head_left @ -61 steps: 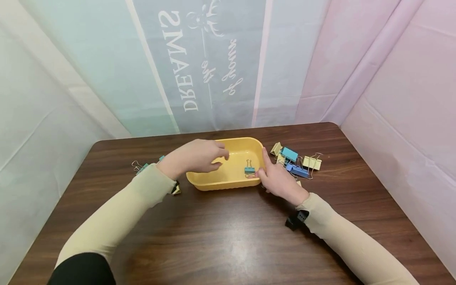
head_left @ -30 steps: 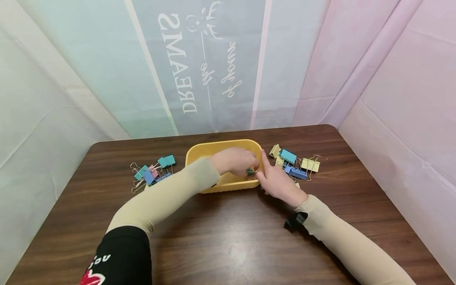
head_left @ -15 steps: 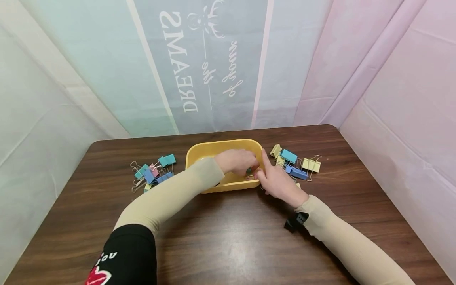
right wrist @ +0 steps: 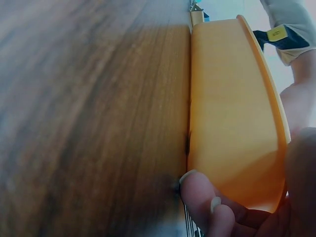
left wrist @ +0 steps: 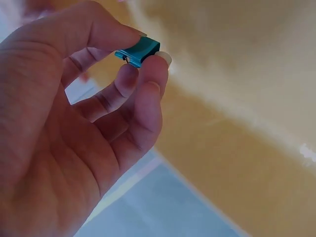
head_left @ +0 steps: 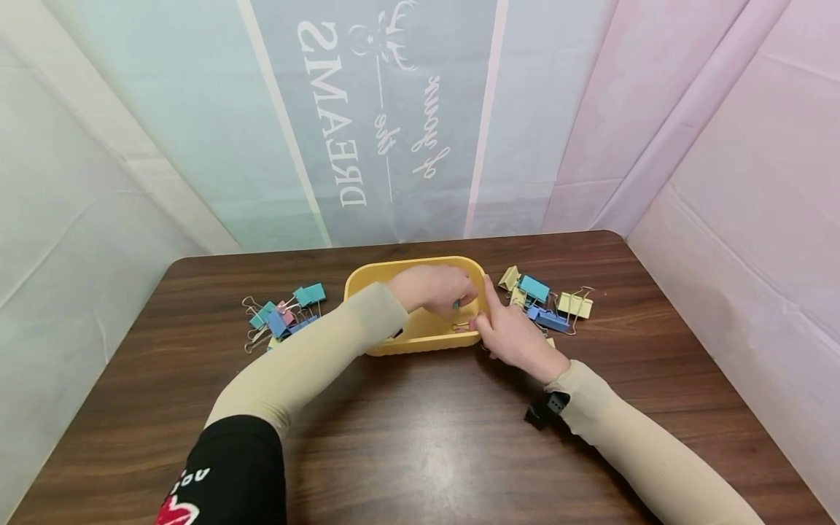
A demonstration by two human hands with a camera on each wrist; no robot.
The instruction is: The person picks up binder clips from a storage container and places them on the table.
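Note:
My left hand reaches into the yellow plastic bin and pinches a small teal binder clip between thumb and fingertips. In the head view only a bit of that clip shows under the fingers. A pink binder clip lies on the bin's floor near its right end. My right hand grips the bin's right end, its thumb over the rim and its index finger along the edge. Its other fingers curl against the outside wall, low by the table.
Left of the bin lies a loose pile of teal, blue and pink binder clips. Another pile, with yellow clips and blue clips, lies on the right beside my right hand. The wooden table ends at a cloth backdrop.
My left hand has moved right inside the bin, pinched the teal binder clip off its floor and raised it slightly. My right hand has kept its hold on the bin.

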